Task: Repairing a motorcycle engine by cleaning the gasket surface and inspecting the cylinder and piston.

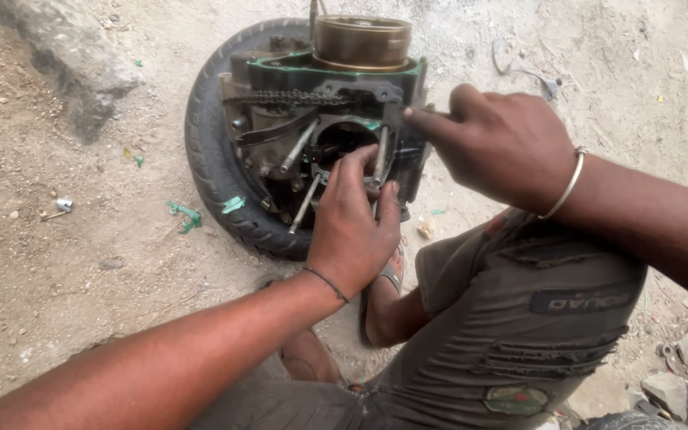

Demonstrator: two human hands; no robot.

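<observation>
Bare sandy ground (81, 263) fills the view, dusty and strewn with pebbles, with no walls in sight. Beyond and to the left of the hands a rough grey stone (65, 64) lies well apart from them.

A black rubber tyre (205, 171) lies flat on the ground just ahead of the hands. An engine casing (320, 103) rests on it, with a green-edged gasket line, a drive chain (288, 98) running across its left part, and a brown metal drum (362, 41) on top at the far side. Long steel studs (296, 149) stick out of the casing toward the person.

The person squats, and a knee in grey-green ribbed shorts (519, 318) sits under the right forearm. A sandalled foot shows below the left hand.

The left hand (352, 223), with a thin dark cord at the wrist, reaches into the casing opening, fingers curled and loosely pinched around the studs there; what exactly the fingertips grip is hidden. The right hand (503, 143), a metal bangle (568, 185) on its wrist, is clenched at the right edge of the casing, pinching a small thin piece that I cannot make out.

Left of the hands, small green scraps (189, 215) and a tiny metal cap (64, 205) lie on the ground.
</observation>
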